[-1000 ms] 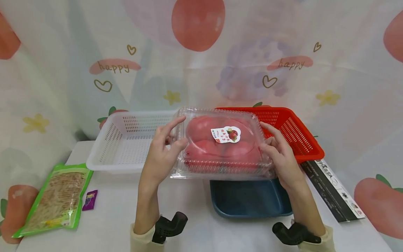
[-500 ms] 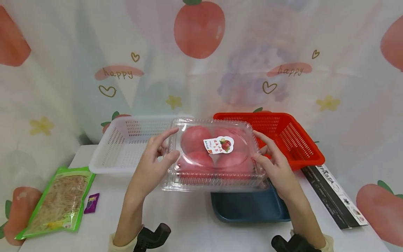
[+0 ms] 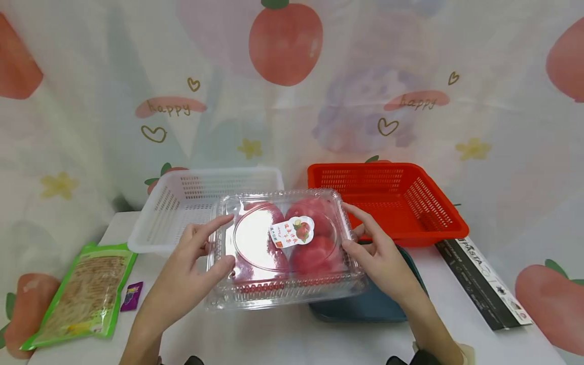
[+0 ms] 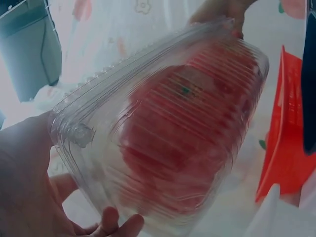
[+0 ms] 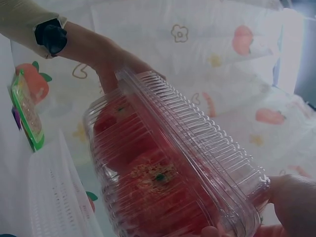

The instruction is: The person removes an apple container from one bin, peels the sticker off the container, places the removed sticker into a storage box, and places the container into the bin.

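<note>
Above the white table (image 3: 246, 337), the left hand (image 3: 184, 268) and the right hand (image 3: 380, 263) hold a clear box (image 3: 285, 294) between them, one at each end. The left hand grips the left end, thumb and forefinger spread along its edge; from its wrist camera, other fingertips show curled against the plastic. The right hand grips the opposite end, its thumb on the edge and its fingers bent round the side.

The box is up in the air, with its lid turned toward the head camera and its left end a little lower in that view. Round red fruit (image 3: 316, 255) lies inside, and a white label (image 3: 292, 231) with a fruit picture is stuck on the lid. Glare whitens the lid's left part.

Below the box and right hand, partly hidden, a dark blue tray (image 3: 360, 306) sits on the table. Farther back stand a white basket (image 3: 159, 223) on the left and a red basket (image 3: 383, 208) on the right. Left of the left arm lie a purple packet (image 3: 132, 296) and, just beside it, a green-edged bag (image 3: 86, 291). A black-and-white pasta pack (image 3: 484, 284) slants at the right. Behind everything hangs a fruit-patterned cloth (image 3: 283, 126).
</note>
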`<state>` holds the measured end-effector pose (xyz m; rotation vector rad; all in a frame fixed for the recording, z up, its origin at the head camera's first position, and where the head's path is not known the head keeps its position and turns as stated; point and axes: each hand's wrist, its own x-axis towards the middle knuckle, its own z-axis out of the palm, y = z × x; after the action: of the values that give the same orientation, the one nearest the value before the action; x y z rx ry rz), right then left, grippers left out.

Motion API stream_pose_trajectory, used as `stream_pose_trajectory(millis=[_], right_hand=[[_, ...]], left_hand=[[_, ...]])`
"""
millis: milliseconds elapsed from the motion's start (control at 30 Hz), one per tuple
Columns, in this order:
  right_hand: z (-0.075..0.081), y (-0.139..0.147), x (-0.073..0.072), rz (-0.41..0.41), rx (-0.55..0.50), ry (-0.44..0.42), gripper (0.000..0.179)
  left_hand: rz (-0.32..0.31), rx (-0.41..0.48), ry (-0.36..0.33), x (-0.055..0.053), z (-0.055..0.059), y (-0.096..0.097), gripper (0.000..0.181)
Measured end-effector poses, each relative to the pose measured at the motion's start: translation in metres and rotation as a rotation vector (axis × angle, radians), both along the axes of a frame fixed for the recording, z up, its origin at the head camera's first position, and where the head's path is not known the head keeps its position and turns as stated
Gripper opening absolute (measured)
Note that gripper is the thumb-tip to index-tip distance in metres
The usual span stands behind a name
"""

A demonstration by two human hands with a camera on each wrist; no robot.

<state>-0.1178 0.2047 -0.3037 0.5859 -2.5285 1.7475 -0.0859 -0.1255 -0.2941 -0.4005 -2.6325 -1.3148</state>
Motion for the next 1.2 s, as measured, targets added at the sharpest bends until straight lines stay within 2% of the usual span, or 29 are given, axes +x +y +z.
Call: stream_pose_trajectory(millis=[133, 333, 533, 567, 700, 967, 1100, 1200], right_hand=[[0.000, -0.005, 0.009, 0.021, 0.008, -0.051, 0.066], [-0.004, -0.026, 0.020, 0.082, 0.017, -0.253, 0.075], [-0.016, -0.042, 0.020, 0.167, 0.039, -0.403, 0.080], [-0.018, -0.043, 0.021, 0.180, 0.042, -0.410, 0.080], [-0.026, -0.050, 0.023, 0.209, 0.063, -0.424, 0.077], [-0.038, -0.064, 0.028, 0.266, 0.017, -0.505, 0.080], [-0.044, -0.071, 0.030, 0.320, 0.013, -0.524, 0.083], [-0.050, -0.075, 0.030, 0.349, 0.027, -0.520, 0.085]], left_hand=[[-0.008, -0.065, 0.024, 0.008, -0.003, -0.011, 0.061], [0.006, -0.172, 0.008, 0.022, -0.012, -0.044, 0.063], [0.038, -0.228, -0.108, 0.030, -0.032, -0.068, 0.063], [0.039, -0.236, -0.134, 0.031, -0.036, -0.070, 0.063], [0.024, -0.246, -0.167, 0.035, -0.049, -0.080, 0.062], [-0.129, -0.163, -0.132, 0.037, -0.067, -0.103, 0.067], [-0.157, -0.151, -0.119, 0.037, -0.077, -0.109, 0.067], [-0.159, -0.151, -0.143, 0.036, -0.085, -0.110, 0.066]])
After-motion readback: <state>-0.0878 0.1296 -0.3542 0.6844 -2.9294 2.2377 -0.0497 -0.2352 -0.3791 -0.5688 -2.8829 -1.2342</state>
